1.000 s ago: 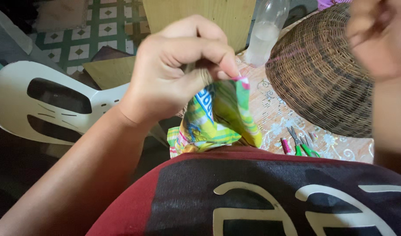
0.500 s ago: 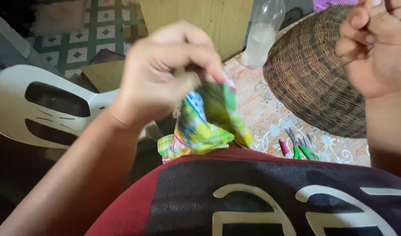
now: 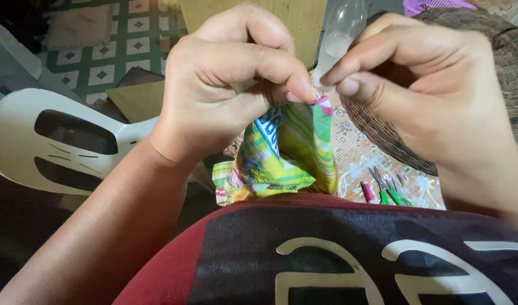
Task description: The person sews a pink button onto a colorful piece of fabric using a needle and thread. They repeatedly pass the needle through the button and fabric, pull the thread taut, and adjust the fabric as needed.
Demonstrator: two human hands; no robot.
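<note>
A bright piece of printed fabric (image 3: 284,155), striped in yellow, green, pink and blue, hangs in front of the person's chest, just above a dark red shirt (image 3: 326,248) with pale lettering. The left hand (image 3: 225,85) pinches the fabric's top edge between thumb and bent forefinger, its other fingers curled in tight. The right hand (image 3: 422,85) comes in from the right, thumb and forefinger pressed together in a narrow pinch right at that same top corner, touching or nearly touching the left fingertips; whether it holds a needle or thread is too small to tell. The fabric's lower folds bunch against the shirt.

Behind the hands lies a table covered with a pink flowered cloth (image 3: 357,164). On it, near the shirt's edge, are small green-handled scissors (image 3: 390,189) and, just beside them, a pink thread spool (image 3: 369,191). A large brown woven basket (image 3: 496,51) sits upturned on the right, partly hidden by the right hand. A clear plastic bottle (image 3: 341,31) stands behind the fingers. To the left is a white plastic chair (image 3: 55,141), and beyond it a green and white tiled floor (image 3: 106,51).
</note>
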